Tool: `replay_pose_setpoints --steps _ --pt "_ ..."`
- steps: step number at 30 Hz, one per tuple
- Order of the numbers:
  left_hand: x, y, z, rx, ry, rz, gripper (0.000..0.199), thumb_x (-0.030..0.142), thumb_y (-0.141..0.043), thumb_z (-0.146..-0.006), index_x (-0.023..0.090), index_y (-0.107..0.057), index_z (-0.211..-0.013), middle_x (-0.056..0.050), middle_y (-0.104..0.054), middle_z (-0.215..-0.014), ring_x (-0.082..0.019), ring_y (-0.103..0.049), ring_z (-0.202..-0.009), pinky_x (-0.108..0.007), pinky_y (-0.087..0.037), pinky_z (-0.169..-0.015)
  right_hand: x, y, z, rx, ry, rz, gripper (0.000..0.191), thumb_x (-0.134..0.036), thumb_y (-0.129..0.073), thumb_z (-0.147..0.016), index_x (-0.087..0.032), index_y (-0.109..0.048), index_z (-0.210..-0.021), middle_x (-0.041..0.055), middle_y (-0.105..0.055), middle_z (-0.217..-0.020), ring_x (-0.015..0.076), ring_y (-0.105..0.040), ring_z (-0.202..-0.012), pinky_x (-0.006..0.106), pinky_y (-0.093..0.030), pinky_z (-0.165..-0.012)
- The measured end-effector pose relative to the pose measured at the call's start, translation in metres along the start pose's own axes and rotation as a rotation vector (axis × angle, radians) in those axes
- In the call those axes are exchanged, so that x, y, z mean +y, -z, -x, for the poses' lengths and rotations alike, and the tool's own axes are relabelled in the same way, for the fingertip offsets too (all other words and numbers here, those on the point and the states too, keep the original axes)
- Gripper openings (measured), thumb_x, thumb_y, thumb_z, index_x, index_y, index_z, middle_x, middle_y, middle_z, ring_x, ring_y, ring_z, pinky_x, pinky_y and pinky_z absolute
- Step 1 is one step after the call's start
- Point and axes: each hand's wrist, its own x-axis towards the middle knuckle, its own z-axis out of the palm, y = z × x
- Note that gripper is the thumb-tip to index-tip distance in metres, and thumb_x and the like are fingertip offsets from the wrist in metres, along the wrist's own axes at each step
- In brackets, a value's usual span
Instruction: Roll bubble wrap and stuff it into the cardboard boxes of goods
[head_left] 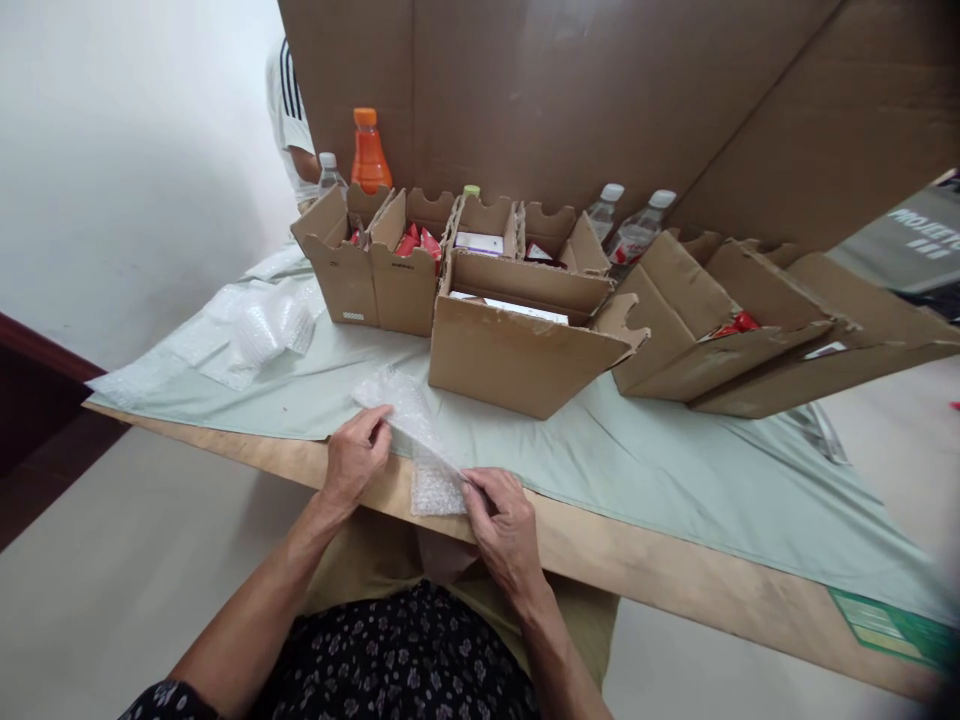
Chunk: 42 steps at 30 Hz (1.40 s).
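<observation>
A piece of clear bubble wrap [411, 412] lies at the front edge of the table, its lower part hanging over the bare wood. My left hand [358, 455] pinches its left edge between thumb and fingers. With thumb and fingertips closed, my right hand [504, 520] grips the lower right edge of the same sheet. Between the two hands the wrap is folded along a slanting line. Just beyond it stands an open cardboard box [510, 350] with white packs inside.
More open cardboard boxes [349, 285] stand behind and to the right, some with red packets. Loose bubble wrap [259, 325] lies at left. Bottles, one an orange bottle [369, 155], stand before a tall cardboard panel [525, 100]. A person's sleeve [289, 100] shows behind.
</observation>
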Motion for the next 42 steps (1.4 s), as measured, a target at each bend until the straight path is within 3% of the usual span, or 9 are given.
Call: replay_pose_setpoints --steps 11,14,19,22,31,42 --pt "0.017 -0.015 0.005 -0.076 -0.082 0.166 0.028 0.017 -0.053 -0.093 0.018 -0.076 -0.110 -0.009 -0.080 -0.106 -0.021 -0.075 -0.096 -0.033 -0.061 -0.087 -0.041 0.045 0.004 0.164 0.257 0.106 0.024 -0.004 -0.063 -0.094 -0.022 -0.069 -0.109 0.0035 -0.075 -0.095 0.0177 -0.069 -0.089 0.034 -0.053 -0.080" --pt "0.013 -0.012 0.005 -0.078 -0.078 0.174 0.029 0.015 -0.054 -0.091 0.018 -0.076 -0.110 -0.008 -0.080 -0.105 -0.020 -0.075 -0.094 -0.033 -0.061 -0.087 -0.045 0.037 0.007 0.122 0.269 0.095 0.023 -0.004 -0.063 -0.094 -0.021 -0.068 -0.108 0.0028 -0.074 -0.092 0.0170 -0.067 -0.086 0.033 -0.053 -0.079" --pt "0.000 -0.003 0.003 -0.067 -0.076 0.166 0.032 0.010 -0.051 -0.088 0.017 -0.076 -0.108 -0.008 -0.079 -0.103 -0.021 -0.074 -0.096 -0.034 -0.060 -0.089 -0.038 -0.003 0.025 -0.064 0.244 0.014 0.015 -0.008 -0.060 -0.097 -0.020 -0.068 -0.102 0.0018 -0.075 -0.087 0.0171 -0.065 -0.079 0.033 -0.049 -0.074" --pt "-0.005 -0.001 0.002 -0.077 -0.081 0.160 0.035 0.008 -0.051 -0.086 0.018 -0.076 -0.109 -0.008 -0.079 -0.105 -0.021 -0.074 -0.098 -0.035 -0.060 -0.092 -0.036 -0.016 0.034 -0.140 0.232 -0.024 0.014 -0.010 -0.059 -0.098 -0.021 -0.069 -0.100 0.0018 -0.075 -0.086 0.0180 -0.065 -0.080 0.033 -0.046 -0.074" --pt "-0.006 -0.001 0.002 -0.097 -0.085 0.169 0.038 0.006 -0.049 -0.088 0.018 -0.075 -0.112 -0.008 -0.078 -0.106 -0.022 -0.073 -0.102 -0.036 -0.059 -0.094 -0.032 -0.005 0.027 -0.247 0.211 -0.148 0.014 -0.011 -0.062 -0.095 -0.021 -0.070 -0.098 0.0001 -0.077 -0.088 0.0166 -0.067 -0.080 0.031 -0.046 -0.076" --pt "-0.007 -0.002 0.004 -0.093 -0.066 0.161 0.040 0.007 -0.047 -0.088 0.019 -0.075 -0.114 -0.008 -0.077 -0.112 -0.023 -0.072 -0.109 -0.037 -0.058 -0.099 -0.026 -0.005 0.029 -0.295 0.079 -0.214 0.012 -0.016 -0.063 -0.096 -0.023 -0.073 -0.096 0.0008 -0.077 -0.089 0.0175 -0.068 -0.083 0.032 -0.047 -0.079"
